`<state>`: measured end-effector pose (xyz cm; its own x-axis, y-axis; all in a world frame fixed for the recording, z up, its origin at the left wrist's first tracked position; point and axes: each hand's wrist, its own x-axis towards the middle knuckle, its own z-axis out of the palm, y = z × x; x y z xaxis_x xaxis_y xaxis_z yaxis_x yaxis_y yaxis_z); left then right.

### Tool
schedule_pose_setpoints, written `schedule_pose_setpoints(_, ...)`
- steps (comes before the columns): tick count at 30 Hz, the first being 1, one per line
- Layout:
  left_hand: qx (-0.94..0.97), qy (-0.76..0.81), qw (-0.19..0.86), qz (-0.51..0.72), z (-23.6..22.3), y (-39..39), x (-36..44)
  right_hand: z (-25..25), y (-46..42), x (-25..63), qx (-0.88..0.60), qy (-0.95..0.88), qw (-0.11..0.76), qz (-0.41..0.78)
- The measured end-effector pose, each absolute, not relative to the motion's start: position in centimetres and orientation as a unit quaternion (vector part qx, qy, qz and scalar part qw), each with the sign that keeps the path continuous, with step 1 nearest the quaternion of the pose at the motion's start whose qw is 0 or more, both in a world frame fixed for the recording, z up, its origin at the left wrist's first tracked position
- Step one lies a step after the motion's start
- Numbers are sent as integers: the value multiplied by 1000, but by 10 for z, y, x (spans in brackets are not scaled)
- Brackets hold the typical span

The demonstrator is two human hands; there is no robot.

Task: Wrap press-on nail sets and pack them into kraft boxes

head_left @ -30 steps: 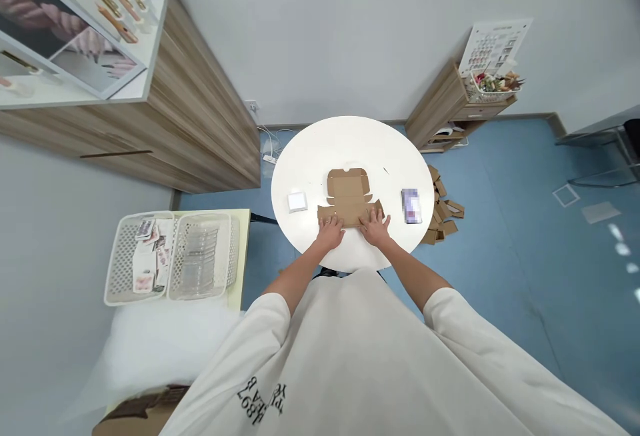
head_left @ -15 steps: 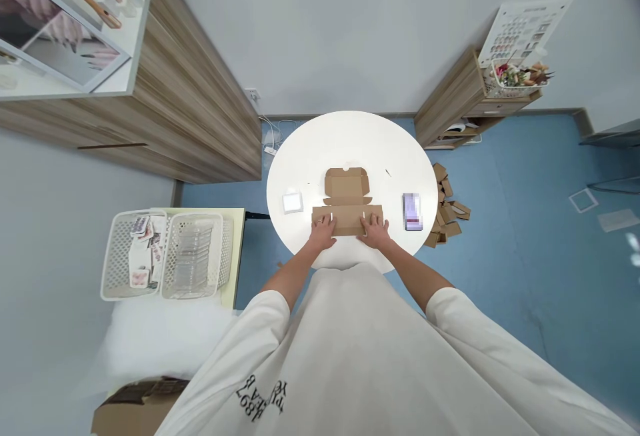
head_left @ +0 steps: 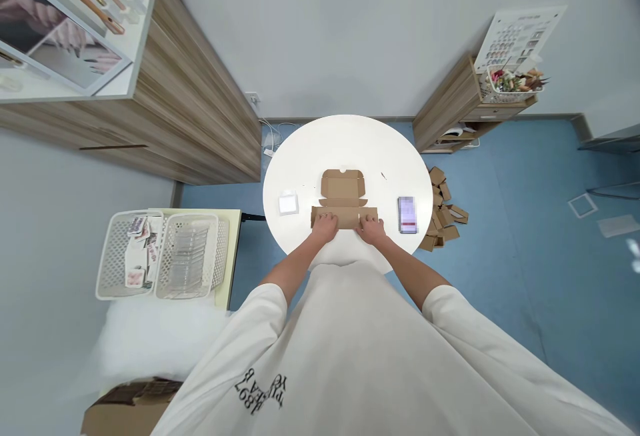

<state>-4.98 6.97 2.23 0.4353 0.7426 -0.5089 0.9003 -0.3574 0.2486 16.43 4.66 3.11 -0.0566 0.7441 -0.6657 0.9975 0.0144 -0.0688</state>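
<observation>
A flat kraft cardboard box blank point(head_left: 343, 199) lies at the middle of the round white table point(head_left: 345, 143), its lid panel pointing away from me. My left hand point(head_left: 325, 227) grips the near left part of the blank's folded front strip. My right hand point(head_left: 371, 228) grips the same strip at its right side, a short gap from the left hand. To the left of the blank lies a small white square packet point(head_left: 289, 203). To the right lies a flat rectangular item with a blurred, pixelated face point(head_left: 407, 215).
Loose cardboard pieces point(head_left: 440, 213) are heaped on the blue floor beside the table's right edge. Two white mesh baskets point(head_left: 160, 256) stand on a pale side table at left. A wood-grain cabinet point(head_left: 190, 116) stands at upper left, with a shelf unit point(head_left: 450, 109) at upper right.
The front strip of the blank now looks narrower and more folded up. My hands have moved slightly closer together, and the whole view has shifted a little.
</observation>
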Motion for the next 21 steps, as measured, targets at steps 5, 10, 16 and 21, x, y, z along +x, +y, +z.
schedule_pose_setpoints(5,816,473,292,-157,26,83,-37,39,49,165,635,692,223,-262)
schedule_pose_setpoints(10,795,486,330,-152,28,90,-40,45,78,165,686,675,130,-237)
schedule_pose_setpoints(16,785,499,340,-138,28,92,-41,35,128,162,754,577,22,-314)
schedule_pose_setpoints(21,784,501,339,-137,28,92,-43,26,137,159,762,515,-36,-390)
